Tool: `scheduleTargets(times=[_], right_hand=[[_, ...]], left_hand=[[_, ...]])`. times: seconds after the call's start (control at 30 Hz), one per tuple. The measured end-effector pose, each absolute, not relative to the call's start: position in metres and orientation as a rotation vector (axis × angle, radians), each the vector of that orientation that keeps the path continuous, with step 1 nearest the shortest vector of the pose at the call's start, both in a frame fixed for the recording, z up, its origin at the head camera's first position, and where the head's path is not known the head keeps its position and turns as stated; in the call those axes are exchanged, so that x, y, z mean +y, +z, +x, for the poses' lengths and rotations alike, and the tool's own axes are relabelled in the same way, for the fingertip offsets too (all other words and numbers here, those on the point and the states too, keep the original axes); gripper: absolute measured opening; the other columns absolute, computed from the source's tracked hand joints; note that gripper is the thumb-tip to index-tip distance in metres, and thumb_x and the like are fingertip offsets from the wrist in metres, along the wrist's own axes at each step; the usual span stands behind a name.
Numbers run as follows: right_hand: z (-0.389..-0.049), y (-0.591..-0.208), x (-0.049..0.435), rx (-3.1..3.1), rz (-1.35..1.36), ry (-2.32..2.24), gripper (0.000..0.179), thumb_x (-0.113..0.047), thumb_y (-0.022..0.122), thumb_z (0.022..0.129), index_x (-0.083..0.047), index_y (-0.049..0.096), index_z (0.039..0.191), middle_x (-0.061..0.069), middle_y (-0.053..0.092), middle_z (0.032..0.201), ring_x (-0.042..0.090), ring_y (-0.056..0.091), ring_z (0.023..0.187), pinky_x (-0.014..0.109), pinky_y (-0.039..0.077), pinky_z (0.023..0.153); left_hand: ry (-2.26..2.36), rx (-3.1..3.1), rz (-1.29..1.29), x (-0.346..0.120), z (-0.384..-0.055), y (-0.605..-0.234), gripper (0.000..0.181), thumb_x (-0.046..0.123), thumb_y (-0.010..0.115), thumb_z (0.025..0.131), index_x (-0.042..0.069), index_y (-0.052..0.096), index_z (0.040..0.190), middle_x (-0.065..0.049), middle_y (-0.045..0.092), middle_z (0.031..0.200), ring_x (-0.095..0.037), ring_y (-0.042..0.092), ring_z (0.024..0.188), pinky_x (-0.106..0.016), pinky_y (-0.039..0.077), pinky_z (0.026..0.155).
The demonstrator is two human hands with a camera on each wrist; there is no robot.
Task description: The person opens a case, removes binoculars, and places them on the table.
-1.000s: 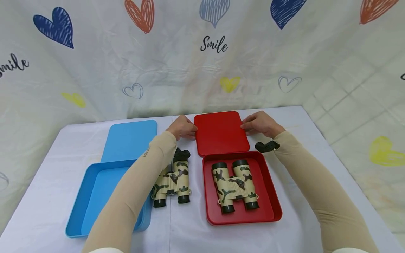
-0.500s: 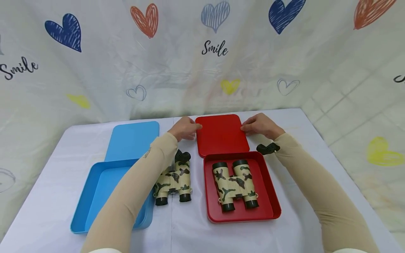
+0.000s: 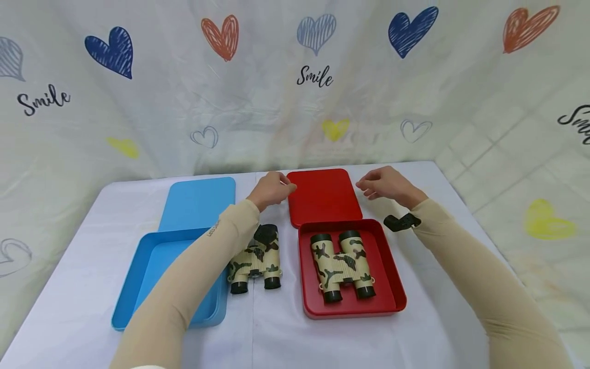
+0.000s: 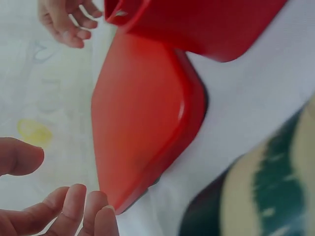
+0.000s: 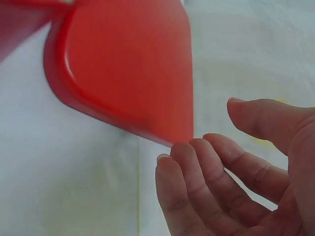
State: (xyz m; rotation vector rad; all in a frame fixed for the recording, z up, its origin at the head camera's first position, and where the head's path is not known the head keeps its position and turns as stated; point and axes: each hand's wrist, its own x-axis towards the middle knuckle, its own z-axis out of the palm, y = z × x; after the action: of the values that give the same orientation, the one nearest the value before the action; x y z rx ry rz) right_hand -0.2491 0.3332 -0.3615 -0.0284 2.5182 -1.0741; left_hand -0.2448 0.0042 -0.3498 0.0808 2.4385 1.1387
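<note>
A flat red lid [image 3: 324, 197] lies at the back of the table, just behind a red box [image 3: 389, 294]. My left hand [image 3: 271, 189] hovers at the lid's left edge, its thumb [image 4: 22, 156] apart from the fingers and nothing between them. On the other side, my right hand [image 3: 384, 183] is just off the lid's right edge; in the right wrist view its loosely bent fingers [image 5: 211, 172] are near a lid corner and the thumb stands away. Camouflage binoculars [image 3: 343, 269] lie inside the red box. A second pair of binoculars [image 3: 258, 264] rests left of it, partly hidden by my left arm.
A blue box [image 3: 156, 256] stands at the left, partly covered by my left sleeve [image 3: 193, 271]. Behind it lies a blue lid [image 3: 198, 202]. A curtain with printed hearts [image 3: 315, 33] hangs beyond the table's back edge.
Both hands have let go of the red lid, which stays behind the red box. The right hand has moved a little to the right, and its fingers have spread. The head view has shifted slightly.
</note>
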Motion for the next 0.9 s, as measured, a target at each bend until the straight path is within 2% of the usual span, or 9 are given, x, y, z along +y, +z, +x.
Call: scheduleTargets(times=[0.13,0.23,0.43,0.53,0.73,0.9], right_hand=[[-0.241,-0.359,0.336,2.543,-0.047,-1.066,0.05,-0.041,0.062,0.103,-0.001,0.064,0.133,0.025,0.067,0.131,0.035,0.07,0.11,0.042,0.061,0.096],[-0.236,-0.356,0.338,2.571,-0.056,-1.057,0.05,-0.042,0.062,0.103,-0.001,0.065,0.132,0.025,0.067,0.13,0.036,0.069,0.111,0.043,0.061,0.096],[-0.226,-0.35,0.339,2.591,-0.114,-1.018,0.048,-0.044,0.061,0.102,-0.006,0.066,0.131,0.022,0.068,0.131,0.036,0.067,0.113,0.047,0.059,0.098],[-0.222,-0.345,0.337,2.614,-0.182,-0.995,0.048,-0.045,0.061,0.102,-0.006,0.067,0.131,0.021,0.069,0.128,0.034,0.068,0.108,0.048,0.058,0.097],[-0.213,-0.335,0.329,2.661,-0.244,-0.961,0.042,-0.043,0.062,0.102,-0.01,0.07,0.127,0.019,0.072,0.121,0.027,0.069,0.094,0.047,0.057,0.093],[-0.199,-0.331,0.325,2.662,-0.269,-0.961,0.039,-0.041,0.063,0.102,-0.011,0.071,0.125,0.016,0.073,0.12,0.026,0.068,0.096,0.044,0.057,0.09]], left_hand=[[1.054,2.519,0.158,0.005,-0.237,-0.354,0.043,0.034,0.058,0.102,0.006,0.056,0.134,-0.012,0.063,0.134,-0.029,0.063,0.115,-0.046,0.055,0.103],[0.972,2.577,0.215,0.007,-0.233,-0.355,0.043,0.034,0.058,0.101,0.005,0.057,0.134,-0.012,0.065,0.133,-0.029,0.063,0.115,-0.046,0.056,0.103],[0.879,2.67,0.318,0.007,-0.222,-0.353,0.039,0.032,0.058,0.101,0.003,0.059,0.127,-0.012,0.069,0.116,-0.025,0.066,0.098,-0.041,0.058,0.093],[0.867,2.705,0.366,0.005,-0.216,-0.354,0.037,0.031,0.06,0.1,0.003,0.058,0.124,-0.011,0.068,0.108,-0.023,0.064,0.091,-0.039,0.058,0.088],[0.841,2.762,0.439,0.001,-0.206,-0.357,0.038,0.03,0.062,0.098,0.001,0.06,0.123,-0.011,0.068,0.103,-0.021,0.063,0.083,-0.035,0.058,0.079],[0.841,2.795,0.507,0.0,-0.196,-0.354,0.037,0.031,0.064,0.098,0.002,0.06,0.121,-0.011,0.068,0.105,-0.02,0.063,0.083,-0.035,0.059,0.077]])
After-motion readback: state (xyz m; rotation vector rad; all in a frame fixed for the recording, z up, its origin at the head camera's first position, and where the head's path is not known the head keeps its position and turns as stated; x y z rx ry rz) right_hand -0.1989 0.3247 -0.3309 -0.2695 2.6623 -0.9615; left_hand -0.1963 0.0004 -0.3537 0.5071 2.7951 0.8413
